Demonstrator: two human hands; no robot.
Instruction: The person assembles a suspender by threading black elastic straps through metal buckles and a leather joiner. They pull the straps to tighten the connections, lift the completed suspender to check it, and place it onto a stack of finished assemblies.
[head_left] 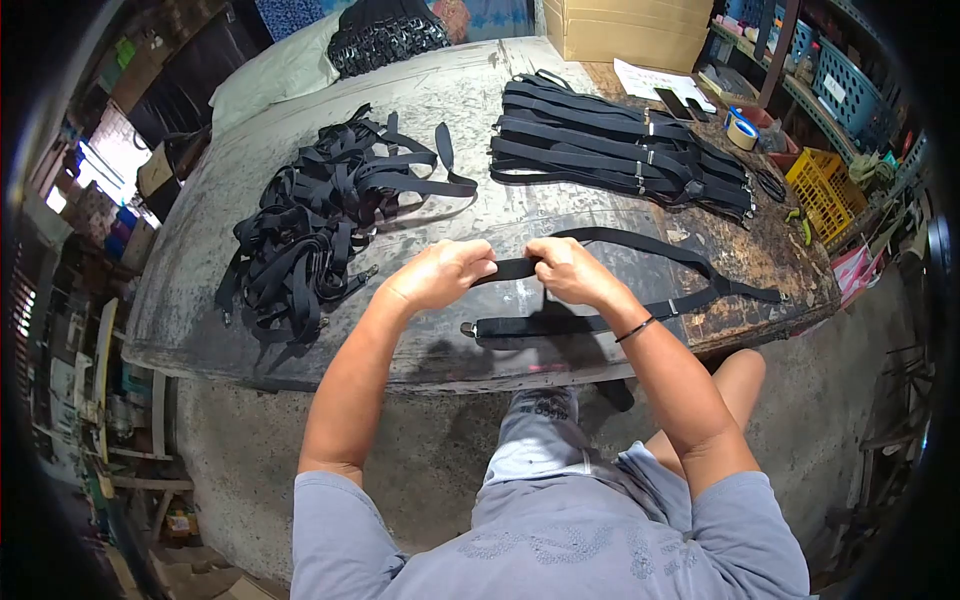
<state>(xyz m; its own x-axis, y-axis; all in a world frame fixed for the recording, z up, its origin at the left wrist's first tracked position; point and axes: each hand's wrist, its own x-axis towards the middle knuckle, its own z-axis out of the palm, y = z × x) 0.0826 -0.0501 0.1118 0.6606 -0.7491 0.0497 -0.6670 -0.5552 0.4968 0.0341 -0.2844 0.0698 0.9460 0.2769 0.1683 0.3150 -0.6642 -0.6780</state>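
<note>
A pair of black suspenders (640, 239) lies partly on the table, its straps meeting at a joining patch on the right. One strap is stretched between my two hands, just above the tabletop. My left hand (447, 273) is closed round the strap's left part, hiding its end. My right hand (568, 270) pinches the same strap a short way to the right. The other strap lies flat below, with a metal clip at its left end. To the left is a tangled heap of black suspenders (310, 220). Behind my right hand lies a neat stack of suspenders (590, 140).
The worn table (210, 320) has a rounded front edge by my legs. At its back stand a cardboard box (635, 30) and a white sack (275, 75). Papers, a phone (672, 103), a tape roll (741, 130) and scissors (770, 185) lie at the right, beside a yellow crate (825, 195).
</note>
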